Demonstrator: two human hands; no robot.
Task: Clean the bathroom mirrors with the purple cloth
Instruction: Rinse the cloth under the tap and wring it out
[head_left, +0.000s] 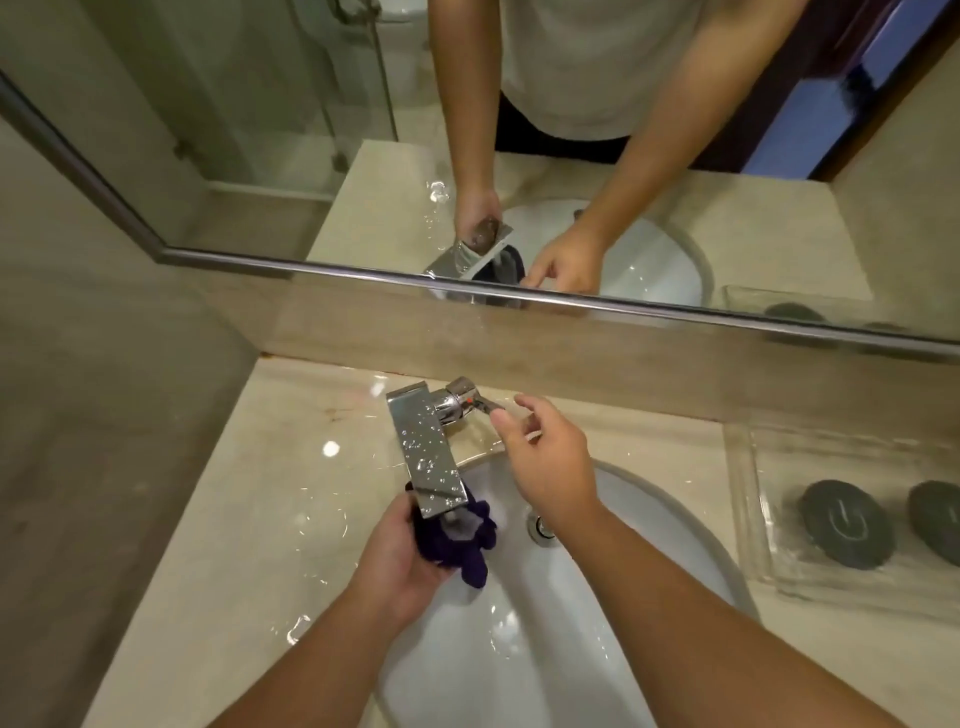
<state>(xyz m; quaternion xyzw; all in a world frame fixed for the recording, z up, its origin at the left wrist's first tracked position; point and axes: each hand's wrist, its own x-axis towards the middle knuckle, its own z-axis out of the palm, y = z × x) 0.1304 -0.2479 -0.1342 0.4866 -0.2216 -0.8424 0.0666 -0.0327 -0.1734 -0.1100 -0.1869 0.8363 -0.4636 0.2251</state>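
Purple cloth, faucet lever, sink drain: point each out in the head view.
purple cloth (470, 545), head view, on the bunched fabric under the spout.
faucet lever (485, 406), head view, on the thin handle by the fingertips.
sink drain (540, 527), head view, on the metal ring in the basin.

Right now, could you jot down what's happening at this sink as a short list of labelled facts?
place: bathroom counter with white basin below a wall mirror
left hand: holds the purple cloth under the faucet spout
right hand: fingertips at the faucet lever
cloth: bunched, over the basin
counter: wet, droplets showing
right side: clear tray with dark round items
mirror wiping: not yet begun
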